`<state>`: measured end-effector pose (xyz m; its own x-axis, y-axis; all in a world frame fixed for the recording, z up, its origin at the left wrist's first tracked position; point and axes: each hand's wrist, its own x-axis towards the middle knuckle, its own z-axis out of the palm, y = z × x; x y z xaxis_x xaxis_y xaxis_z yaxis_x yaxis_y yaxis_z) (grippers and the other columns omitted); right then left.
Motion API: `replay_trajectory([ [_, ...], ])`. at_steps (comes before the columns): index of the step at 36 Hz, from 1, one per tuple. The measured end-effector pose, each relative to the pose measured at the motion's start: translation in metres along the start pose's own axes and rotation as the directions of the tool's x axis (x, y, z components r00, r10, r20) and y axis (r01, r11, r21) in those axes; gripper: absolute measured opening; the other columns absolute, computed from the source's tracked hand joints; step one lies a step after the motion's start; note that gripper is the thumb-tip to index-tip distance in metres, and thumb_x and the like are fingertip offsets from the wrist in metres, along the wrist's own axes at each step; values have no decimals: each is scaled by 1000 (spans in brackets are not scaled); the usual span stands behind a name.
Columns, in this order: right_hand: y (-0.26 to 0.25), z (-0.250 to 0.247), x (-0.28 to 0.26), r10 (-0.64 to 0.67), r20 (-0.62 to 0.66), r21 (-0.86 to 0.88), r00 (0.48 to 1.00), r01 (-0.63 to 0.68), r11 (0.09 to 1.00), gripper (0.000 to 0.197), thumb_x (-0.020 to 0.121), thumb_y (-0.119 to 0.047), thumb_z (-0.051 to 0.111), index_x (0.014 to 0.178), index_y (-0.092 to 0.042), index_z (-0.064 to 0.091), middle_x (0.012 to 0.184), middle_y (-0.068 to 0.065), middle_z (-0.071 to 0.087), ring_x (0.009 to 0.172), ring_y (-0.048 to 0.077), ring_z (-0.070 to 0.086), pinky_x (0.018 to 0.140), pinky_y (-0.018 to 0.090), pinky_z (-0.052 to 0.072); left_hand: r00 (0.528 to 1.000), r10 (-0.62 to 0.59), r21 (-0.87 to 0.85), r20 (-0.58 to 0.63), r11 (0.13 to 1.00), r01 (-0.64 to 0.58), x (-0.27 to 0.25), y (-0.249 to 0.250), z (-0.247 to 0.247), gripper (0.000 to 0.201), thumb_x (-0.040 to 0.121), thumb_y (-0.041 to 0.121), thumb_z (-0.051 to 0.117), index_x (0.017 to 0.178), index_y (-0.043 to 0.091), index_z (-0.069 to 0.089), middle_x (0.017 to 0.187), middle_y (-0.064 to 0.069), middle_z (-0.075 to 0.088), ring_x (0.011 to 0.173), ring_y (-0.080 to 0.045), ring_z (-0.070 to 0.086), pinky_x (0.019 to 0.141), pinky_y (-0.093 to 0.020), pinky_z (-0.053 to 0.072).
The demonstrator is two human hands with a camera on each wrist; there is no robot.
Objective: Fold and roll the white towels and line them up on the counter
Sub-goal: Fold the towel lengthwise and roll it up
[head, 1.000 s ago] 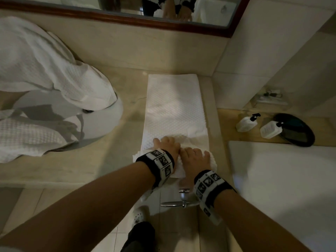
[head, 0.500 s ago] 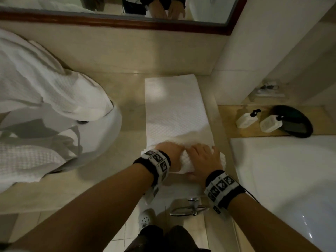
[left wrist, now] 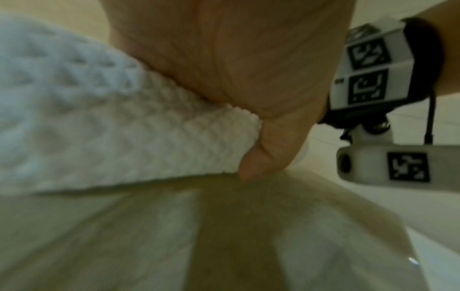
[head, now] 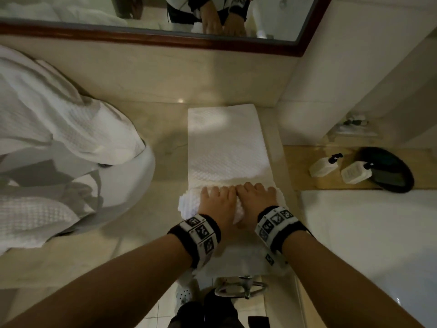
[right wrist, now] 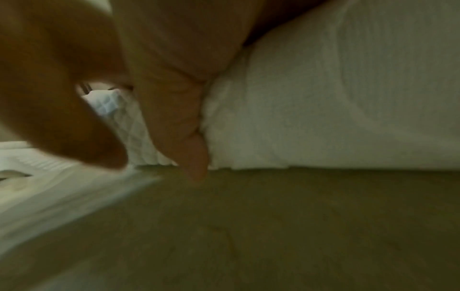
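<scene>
A long folded white waffle towel (head: 224,143) lies lengthwise on the beige counter (head: 132,240), reaching the back wall. Its near end is wound into a thick roll (head: 189,202). My left hand (head: 217,202) and right hand (head: 256,197) sit side by side on top of that roll, fingers draped over its far side. In the left wrist view the left thumb (left wrist: 268,149) presses down behind the roll (left wrist: 112,128). The right thumb (right wrist: 181,128) likewise tucks against the roll's (right wrist: 323,98) near side. The fingertips are hidden past the roll.
A heap of white waffle cloth (head: 59,138) fills the sink (head: 144,183) at the left. A wall pillar (head: 307,91) bounds the counter on the right. Beyond it are two white pump bottles (head: 324,165), a black tray (head: 392,171) and a white bathtub (head: 366,233). A mirror (head: 94,13) hangs behind.
Both hands have pushed away from the front edge, and the roll has grown thicker and travelled further up the towel. Less flat towel shows ahead of it.
</scene>
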<state>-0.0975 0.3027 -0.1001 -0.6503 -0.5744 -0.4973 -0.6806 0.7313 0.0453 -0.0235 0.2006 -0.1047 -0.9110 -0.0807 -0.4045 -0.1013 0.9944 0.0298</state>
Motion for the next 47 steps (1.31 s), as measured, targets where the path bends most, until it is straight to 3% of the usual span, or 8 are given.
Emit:
replay_trajectory([
  [10,13,-21,2,-96,37,36,995,94,995,85,66,-55,74,135,-28,33,133,1,38,124,27,37,104,54,27,979,20,-186,204,982,19,22,-16,-37,51,80,44,67,124,23,50,114,-1,60,107,-25,58,90,-38,44],
  [17,2,-4,-17,-142,-19,43,990,143,989,79,68,-55,69,133,-28,33,131,-1,43,121,24,42,102,49,30,811,26,-289,584,941,178,32,-21,-42,56,74,17,65,129,18,55,134,-9,52,116,-30,53,90,-35,48],
  [21,4,-8,-8,-145,-6,133,989,145,981,77,64,-57,69,127,-27,37,124,-3,49,115,22,47,98,45,35,975,-13,-143,223,989,46,17,-8,-44,48,80,44,62,121,21,51,122,-4,53,112,-26,51,92,-38,42],
  [24,6,-12,-1,-161,-9,140,987,161,977,65,69,-54,65,122,-24,41,116,-1,51,110,23,51,96,44,38,995,-87,-100,54,991,92,3,3,-31,70,78,55,61,132,18,37,129,-4,45,118,-26,45,100,-51,38],
  [29,12,-5,1,-230,-52,92,972,234,968,76,66,-55,66,127,-19,39,120,1,41,107,23,48,95,42,38,988,-118,-46,102,991,123,5,3,-13,88,77,42,71,145,17,21,141,-7,37,129,-30,38,103,-58,33],
  [35,7,20,-15,-141,-338,-36,931,136,990,68,68,-56,42,122,-18,55,114,3,59,101,28,59,96,61,25,970,-61,-116,234,989,90,26,-14,-36,61,67,44,77,117,22,50,111,-2,59,105,-27,59,95,-45,44],
  [41,-3,16,-12,3,-293,38,956,8,999,58,75,-48,39,123,-20,55,117,1,61,99,28,59,91,61,38,969,-19,-191,247,979,68,35,-22,-41,23,62,33,68,80,24,58,76,2,61,70,-19,59,65,-31,49],
  [47,-1,-7,8,-32,-285,28,958,42,999,36,96,-40,27,117,-26,52,118,-4,62,105,25,58,101,53,28,983,-168,-62,74,983,173,29,-9,-29,72,76,50,59,136,22,31,136,-5,40,127,-30,39,104,-56,31],
])
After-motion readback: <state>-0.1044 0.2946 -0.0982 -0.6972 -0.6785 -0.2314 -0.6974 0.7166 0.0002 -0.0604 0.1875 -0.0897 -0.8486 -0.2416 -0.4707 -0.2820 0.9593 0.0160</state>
